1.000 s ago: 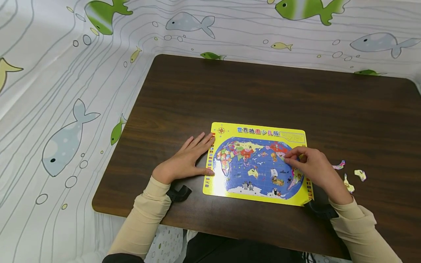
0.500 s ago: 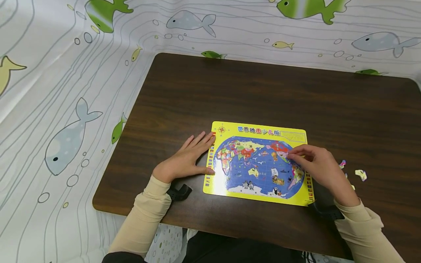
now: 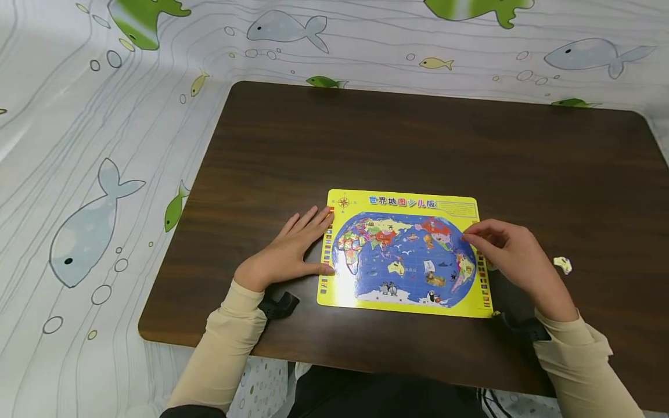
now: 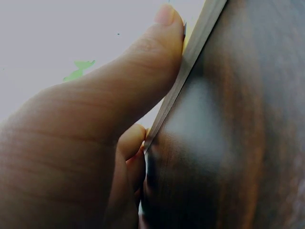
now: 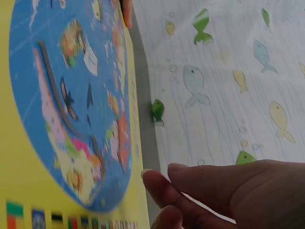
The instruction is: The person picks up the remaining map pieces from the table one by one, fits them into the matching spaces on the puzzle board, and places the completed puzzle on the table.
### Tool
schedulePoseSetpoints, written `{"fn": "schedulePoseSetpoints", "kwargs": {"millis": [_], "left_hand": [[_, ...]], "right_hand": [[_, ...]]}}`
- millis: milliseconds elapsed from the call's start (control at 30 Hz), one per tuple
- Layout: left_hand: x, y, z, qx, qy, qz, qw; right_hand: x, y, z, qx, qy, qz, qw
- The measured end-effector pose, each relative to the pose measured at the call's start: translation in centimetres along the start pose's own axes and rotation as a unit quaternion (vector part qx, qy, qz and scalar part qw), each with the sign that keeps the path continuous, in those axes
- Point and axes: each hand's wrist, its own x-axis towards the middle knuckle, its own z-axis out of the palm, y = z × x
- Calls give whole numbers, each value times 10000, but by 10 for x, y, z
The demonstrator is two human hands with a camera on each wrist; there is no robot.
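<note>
A yellow-bordered world map puzzle board [image 3: 402,307] lies on the table. My left hand [image 3: 284,249] rests spread along its left edge, fingertips and thumb on the border. In the left wrist view the thumb [image 4: 147,52] overlaps the board's edge. My right hand [image 3: 509,255] hovers at the board's right border, beside the Americas. Its thumb and index fingertips are close together, and nothing shows between them in the right wrist view. That view also has the map board [image 5: 71,119] close up, with the South America piece [image 5: 71,162] in its place.
A small pale map piece [image 3: 563,265] lies on the dark wooden table [image 3: 392,139] to the right of my right hand. White cloth [image 3: 340,52] printed with fish surrounds the table's far and left sides.
My right hand has drawn back rightward from North America to the board's right border. Two of the loose pieces seen earlier are now out of sight near that hand. The left hand stays put.
</note>
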Motion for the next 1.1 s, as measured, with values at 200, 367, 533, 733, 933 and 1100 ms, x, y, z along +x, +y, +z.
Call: {"fn": "schedulePoseSetpoints", "kwargs": {"millis": [200,367,533,733,933,1100], "left_hand": [[0,-2,-1,-46,31,-16,10000],[-1,0,-3,-79,57,-4,10000],[-2,0,-1,-52,28,-12,10000],[-3,0,1,-71,2,26,10000],[-4,2,-1,-116,89,59,9999],[-4,1,-1,-85,75,25,9999]], "right_hand": [[-10,18,-11,-45,410,39,9991],[-19,39,-31,-22,947,475,9944],[-22,61,-52,-143,1345,780,9877],[-24,78,-58,-394,1243,834,9879],[-19,76,-52,-321,908,614,9935],[-16,67,-44,-447,643,271,9966]]}}
